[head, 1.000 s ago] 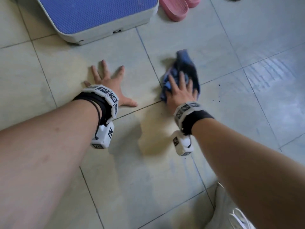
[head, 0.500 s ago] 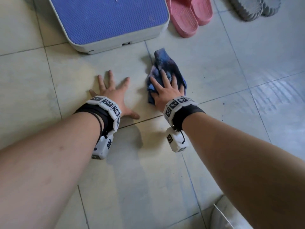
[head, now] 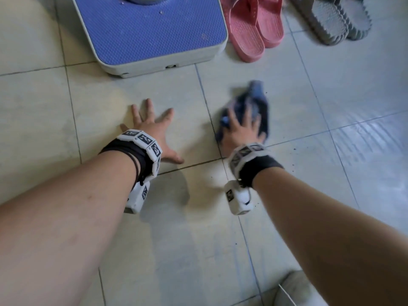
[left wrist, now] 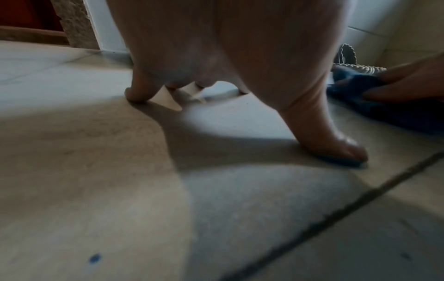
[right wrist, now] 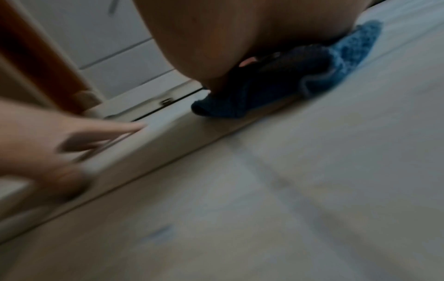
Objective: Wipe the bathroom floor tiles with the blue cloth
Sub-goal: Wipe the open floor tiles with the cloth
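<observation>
The blue cloth lies bunched on the pale floor tiles, just right of a grout line. My right hand presses down on it with fingers spread; it is motion-blurred. In the right wrist view the cloth shows under my palm. My left hand lies flat on the tile to the left, fingers splayed, holding nothing. The left wrist view shows its fingertips planted on the floor and the cloth under the right hand.
A blue-topped platform stands just beyond the left hand. Pink slippers and grey slippers lie at the back right. Dark specks dot the tile by the right wrist. A white object sits at the bottom edge.
My right hand slid the cloth left and toward the platform, then back to the right across the grout line. The left hand stayed planted. My head tilted up, showing more of the slippers.
</observation>
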Tool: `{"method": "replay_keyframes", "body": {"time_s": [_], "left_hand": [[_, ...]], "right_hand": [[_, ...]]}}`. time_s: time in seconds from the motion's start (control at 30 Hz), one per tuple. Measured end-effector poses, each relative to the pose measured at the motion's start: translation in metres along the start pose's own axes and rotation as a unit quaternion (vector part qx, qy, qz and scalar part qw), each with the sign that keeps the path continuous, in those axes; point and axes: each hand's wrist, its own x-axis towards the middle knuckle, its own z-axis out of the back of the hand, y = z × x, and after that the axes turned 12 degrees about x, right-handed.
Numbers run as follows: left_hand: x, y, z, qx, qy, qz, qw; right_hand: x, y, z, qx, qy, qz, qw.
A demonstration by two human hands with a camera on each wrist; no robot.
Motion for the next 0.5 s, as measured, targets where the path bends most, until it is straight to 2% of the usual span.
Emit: {"method": "replay_keyframes", "body": {"time_s": [0.07,0.17,0.23,0.37,0.5], "left_hand": [[0.001,0.000,-0.001,0.001,-0.002,0.004,1.000],[0.003,0.000,-0.003,0.004,-0.001,0.007,1.000],[0.004,-0.001,-0.003,0.000,0.001,0.007,1.000],[0.004,-0.004,-0.002,-0.003,0.002,0.012,1.000],[0.006,-0.008,-0.002,-0.008,-0.005,0.016,1.000]], "right_hand": [[-0.007,0.021,-0.022,-0.019,0.052,0.074,0.996],[-0.001,0.021,-0.028,-0.045,0.054,0.088,0.994],[0.014,0.011,-0.014,-0.057,0.041,0.093,0.993],[0.059,-0.030,0.047,-0.030,-0.013,-0.006,0.999],[0.056,-0.070,0.077,0.007,-0.049,-0.137,0.989]]}}
